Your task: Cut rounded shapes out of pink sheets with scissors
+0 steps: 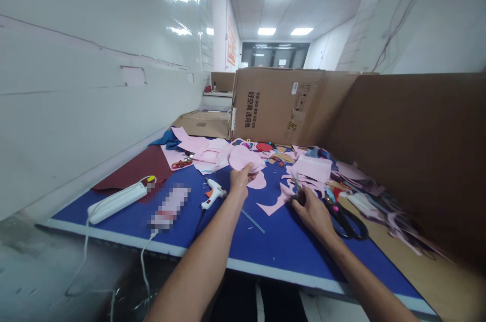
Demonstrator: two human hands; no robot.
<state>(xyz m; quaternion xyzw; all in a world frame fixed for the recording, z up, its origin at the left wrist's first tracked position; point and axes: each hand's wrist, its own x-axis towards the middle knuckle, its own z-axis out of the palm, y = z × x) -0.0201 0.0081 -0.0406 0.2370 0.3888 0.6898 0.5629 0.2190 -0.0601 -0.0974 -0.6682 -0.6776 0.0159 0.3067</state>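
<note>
At 5 o'clock the right hand [313, 213] closes around small scissors [297, 191], knuckles up on the blue mat [273, 241]. Toward 12 o'clock the left hand [240, 180] pinches a rounded, soft pink felt piece [243, 158], lifted above the mat, with the glue gun [213, 193] at its 9 o'clock.

White power strip [117, 202] and glue gun [213, 193] on blue mat [273, 241]; large black scissors [347, 220] at right; printed cardboard box [275, 105] behind.
</note>
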